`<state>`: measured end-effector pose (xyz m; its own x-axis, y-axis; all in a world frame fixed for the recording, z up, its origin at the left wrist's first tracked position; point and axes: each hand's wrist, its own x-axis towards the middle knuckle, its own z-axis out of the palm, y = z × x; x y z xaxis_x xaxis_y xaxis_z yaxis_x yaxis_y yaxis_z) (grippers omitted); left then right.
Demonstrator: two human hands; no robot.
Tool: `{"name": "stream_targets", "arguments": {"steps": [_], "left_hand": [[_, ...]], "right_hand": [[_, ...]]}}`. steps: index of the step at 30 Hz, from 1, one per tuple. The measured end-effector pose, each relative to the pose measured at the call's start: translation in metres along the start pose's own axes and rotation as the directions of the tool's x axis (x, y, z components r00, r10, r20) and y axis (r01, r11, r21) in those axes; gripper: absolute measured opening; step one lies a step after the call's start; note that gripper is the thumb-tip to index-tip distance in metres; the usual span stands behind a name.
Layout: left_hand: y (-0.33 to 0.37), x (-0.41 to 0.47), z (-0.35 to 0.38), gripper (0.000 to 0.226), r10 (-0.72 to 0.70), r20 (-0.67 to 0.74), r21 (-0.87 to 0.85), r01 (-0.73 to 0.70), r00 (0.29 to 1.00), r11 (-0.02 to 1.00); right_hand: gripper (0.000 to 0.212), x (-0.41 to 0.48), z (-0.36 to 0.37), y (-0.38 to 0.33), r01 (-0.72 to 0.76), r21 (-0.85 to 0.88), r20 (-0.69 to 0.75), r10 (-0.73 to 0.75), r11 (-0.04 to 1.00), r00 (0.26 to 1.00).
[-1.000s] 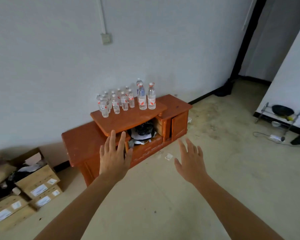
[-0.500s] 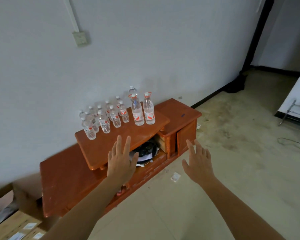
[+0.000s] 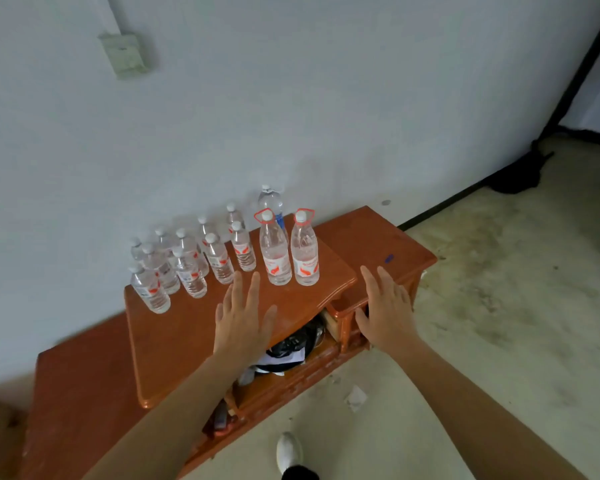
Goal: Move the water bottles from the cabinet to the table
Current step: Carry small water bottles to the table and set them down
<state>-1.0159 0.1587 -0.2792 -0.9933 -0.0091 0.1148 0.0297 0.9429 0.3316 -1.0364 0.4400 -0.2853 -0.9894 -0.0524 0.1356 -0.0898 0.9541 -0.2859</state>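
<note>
On the raised middle top of the low orange-brown cabinet [image 3: 194, 341], close to the white wall [image 3: 326, 98], the water bottles [image 3: 187, 268] stand upright in a cluster, none of them lifted. Most are small, with white caps and red-and-white labels, packed in rough rows at the back left of the top. Two taller bottles [image 3: 274, 254] stand side by side at the right end of the group, each with a red ring at its neck, and a blue-labelled bottle [image 3: 271, 200] rises just behind them.

The left hand [image 3: 241, 317] hovers palm down over the front of that top, fingers straight and spread, holding nothing; its fingertips are near the small bottles and the left tall one but apart from them. The right hand [image 3: 385, 306] is likewise flat and spread with nothing in it, and hangs over the lower right section of the cabinet beside the raised top.

Under the top, an open compartment shows dark clutter and papers [image 3: 291, 344]. A white shoe [image 3: 289, 452] and a scrap of paper [image 3: 355, 398] are on the stained floor [image 3: 499, 306] in front, and a pale box [image 3: 125, 55] is fixed high on the wall
</note>
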Motion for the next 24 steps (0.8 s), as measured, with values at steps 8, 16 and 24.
{"name": "stream_targets", "arguments": {"steps": [8, 16, 24], "left_hand": [[-0.015, 0.182, 0.033, 0.078, 0.099, 0.012, -0.004, -0.099, 0.995, 0.995], [0.006, 0.295, 0.073, 0.080, 0.154, 0.100, -0.092, -0.145, 0.983, 0.985], [0.045, 0.345, 0.127, 0.092, -0.190, 0.210, -0.450, 0.267, 0.959, 0.852]], "right_hand": [[0.085, 0.153, 0.027, 0.016, -0.094, 0.008, 0.072, 0.093, 0.996, 0.993], [0.101, 0.235, 0.081, 0.043, -0.160, 0.060, 0.330, 0.131, 0.985, 0.935], [0.115, 0.298, 0.153, 0.081, -0.108, 0.162, 0.597, -0.010, 0.981, 0.802]]}}
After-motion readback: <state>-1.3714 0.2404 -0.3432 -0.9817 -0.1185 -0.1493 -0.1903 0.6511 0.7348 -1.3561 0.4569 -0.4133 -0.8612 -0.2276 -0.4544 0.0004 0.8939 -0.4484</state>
